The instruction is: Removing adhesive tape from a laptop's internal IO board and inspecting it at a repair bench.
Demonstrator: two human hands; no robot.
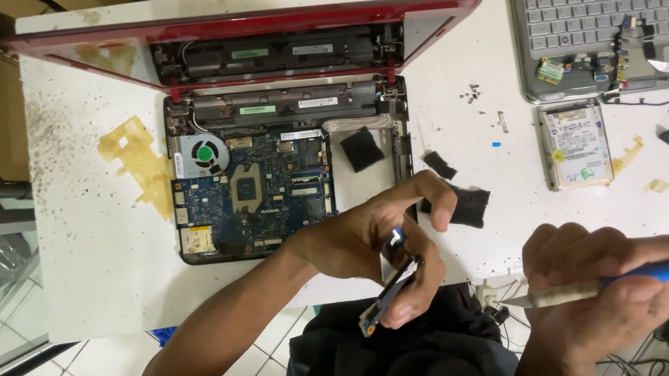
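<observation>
Two hands are busy at the near edge of the table [97, 268]: my left hand [372, 237] is curled shut around a small circuit board [390, 293], pinching it edge-on between thumb and fingers, and my right hand [606, 293] is closed tight on a blue-handled brush [605, 283], bristle tip aimed toward the board but well short of touching it.

What worries me is the grip — the board hangs past the table edge over my lap, so a slipping thumb would likely drop it to the floor. Pressing the brush too hard could, I think, bend or knock off a small part.

That board looks thin and narrow, dark with a bluish face, pale at the low corner; seen edge-on, I cannot make out its parts.

Beyond my hands lies the opened red laptop [284, 176], blue motherboard [257, 191] and fan [204, 154] bare, black foam pads [362, 148] scattered beside it — and a hard drive [576, 146] and a silver laptop [608, 14] off to the right
</observation>
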